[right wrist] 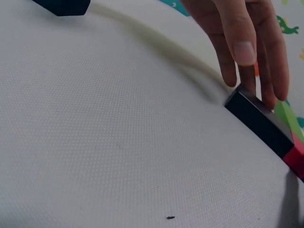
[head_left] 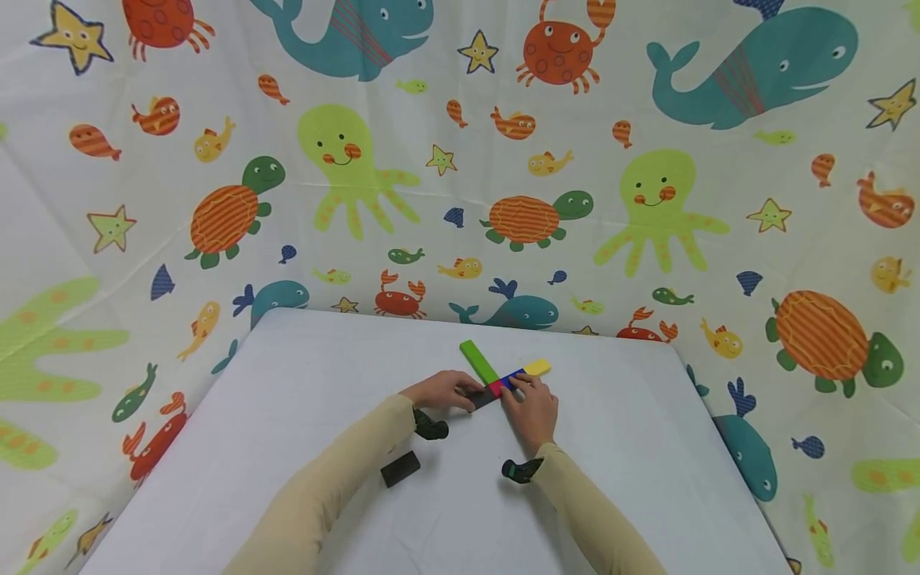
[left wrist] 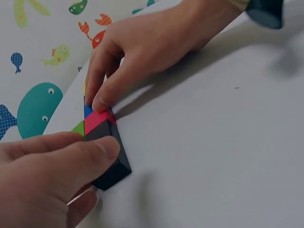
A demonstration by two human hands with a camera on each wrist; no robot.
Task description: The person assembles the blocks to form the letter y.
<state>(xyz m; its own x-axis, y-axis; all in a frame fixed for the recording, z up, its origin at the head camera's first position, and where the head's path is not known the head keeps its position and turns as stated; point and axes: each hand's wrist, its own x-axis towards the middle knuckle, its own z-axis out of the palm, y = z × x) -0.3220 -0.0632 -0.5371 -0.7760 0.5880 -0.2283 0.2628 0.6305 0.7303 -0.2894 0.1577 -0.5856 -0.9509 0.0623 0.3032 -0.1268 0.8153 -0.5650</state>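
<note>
Near the back of the white table, several coloured blocks meet: a green block (head_left: 479,362), a red block (head_left: 497,388), a blue block (head_left: 513,378), a yellow block (head_left: 537,366) and a black block (right wrist: 260,118). The red one sits where the black, green and blue ones join. My right hand (head_left: 532,408) pinches the blue block, thumb on the near side, beside the red block. My left hand (head_left: 446,391) is at the black block. In the right wrist view its fingers (right wrist: 276,66) reach down behind that block, while its thumb hangs above, apart from it.
A second black block (head_left: 400,469) lies alone on the table (head_left: 345,383), close to the left forearm. Behind the table hangs a cloth (head_left: 431,176) printed with sea animals. Each wrist wears a dark strap-on device (head_left: 431,426).
</note>
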